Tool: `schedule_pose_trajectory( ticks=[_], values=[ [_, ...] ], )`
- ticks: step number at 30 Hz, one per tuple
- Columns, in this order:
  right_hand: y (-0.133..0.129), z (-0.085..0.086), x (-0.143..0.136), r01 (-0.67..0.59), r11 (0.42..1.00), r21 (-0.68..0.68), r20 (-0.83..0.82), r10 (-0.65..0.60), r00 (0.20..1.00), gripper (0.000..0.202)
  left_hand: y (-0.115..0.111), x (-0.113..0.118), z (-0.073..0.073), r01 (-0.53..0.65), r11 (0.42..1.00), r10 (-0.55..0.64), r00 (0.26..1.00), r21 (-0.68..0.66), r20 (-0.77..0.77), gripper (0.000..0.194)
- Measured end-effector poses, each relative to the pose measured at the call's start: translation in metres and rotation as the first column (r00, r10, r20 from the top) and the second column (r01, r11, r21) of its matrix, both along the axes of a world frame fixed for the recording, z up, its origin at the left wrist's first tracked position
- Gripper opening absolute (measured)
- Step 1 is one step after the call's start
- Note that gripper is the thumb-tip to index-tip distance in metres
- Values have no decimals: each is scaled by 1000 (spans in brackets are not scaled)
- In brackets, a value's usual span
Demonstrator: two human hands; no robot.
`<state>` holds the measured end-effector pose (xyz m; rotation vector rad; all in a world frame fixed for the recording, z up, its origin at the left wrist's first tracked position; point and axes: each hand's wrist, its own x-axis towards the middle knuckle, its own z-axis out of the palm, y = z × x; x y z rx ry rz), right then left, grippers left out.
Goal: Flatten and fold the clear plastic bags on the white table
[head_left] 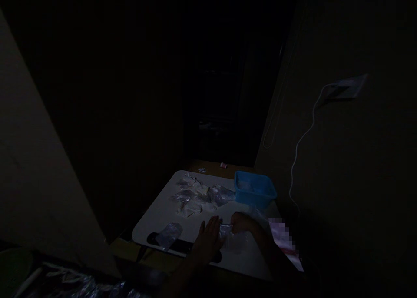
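In dim light, my left hand (pixel 208 239) lies at the front of a low white table (pixel 156 215), its fingers stretched out against the left edge of a clear plastic bag (pixel 233 239). My right hand (pixel 241 223) is closed at the bag's upper edge, and the fingertips are partly hidden. Beyond the hands spreads a pile of crumpled clear packets (pixel 198 196), some with pale contents that I cannot make out. Another clear plastic packet (pixel 170 235) lies apart, left of my left hand, over the dark slot along the table's front.
A blue plastic basket (pixel 256 200) stands at the table's back right, with something pale inside. Small scraps (pixel 223 165) lie on the floor behind. A white cable (pixel 296 150) hangs from a wall socket (pixel 348 87) on the right. A pinkish sheet (pixel 286 246) is at the right edge.
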<state>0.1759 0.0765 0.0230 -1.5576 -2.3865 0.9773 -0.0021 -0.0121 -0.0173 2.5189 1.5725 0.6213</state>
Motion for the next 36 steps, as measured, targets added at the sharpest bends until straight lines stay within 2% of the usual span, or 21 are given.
schedule_pose_trajectory(
  ticks=[3, 5, 7, 8, 10, 13, 16, 18, 20, 24, 29, 32, 36],
  values=[
    [0, 0, 2, -65, 995, -82, -6, 65, 998, 8, 8, -7, 16, -20, 991, 57, 957, -130, 284, 45],
    [1, 4, 1, -100, 988, -120, -49, 95, 994, 10, 17, -10, 28, 117, 968, -7, 897, -223, 442, 42],
    [2, 10, -1, -139, 977, -160, -112, 122, 986, 10, 28, -9, 36, 308, 901, -67, 796, -307, 602, 33],
    [2, 13, -1, -157, 971, -178, -146, 132, 980, 9, 32, -7, 38, 372, 863, -57, 744, -342, 666, 25],
    [-1, 20, 0, -180, 962, -205, -232, 131, 964, 11, 39, -3, 40, 419, 820, 12, 669, -390, 743, 14],
    [-14, 21, 7, -113, 967, -226, -501, -16, 865, 34, 41, 3, 35, 367, 837, 117, 603, -404, 789, 24],
    [-33, 5, 11, -42, 969, -245, -664, -136, 735, 57, 37, 7, 28, 293, 861, 222, 519, -416, 826, 31],
    [-43, -11, 10, -48, 951, -307, -749, -210, 629, 55, 35, 9, 24, 260, 864, 275, 472, -430, 838, 33],
    [-49, -28, 4, 54, 948, -315, -765, -287, 577, 50, 33, 10, 20, 239, 866, 307, 437, -438, 845, 34],
    [-52, -45, -8, 171, 937, -303, -762, -347, 547, 45, 32, 10, 15, 231, 872, 321, 394, -431, 861, 34],
    [-55, -43, -9, 248, 940, -236, -750, -339, 568, 42, 28, 6, 15, 397, 824, 289, 321, -405, 902, 34],
    [-57, -42, -5, 277, 943, -187, -745, -320, 586, 40, 26, 4, 18, 385, 843, 259, 322, -375, 911, 32],
    [-56, -42, -2, 243, 955, -170, -737, -287, 612, 39, 24, 1, 18, 362, 843, 259, 374, -397, 890, 37]
  ],
)
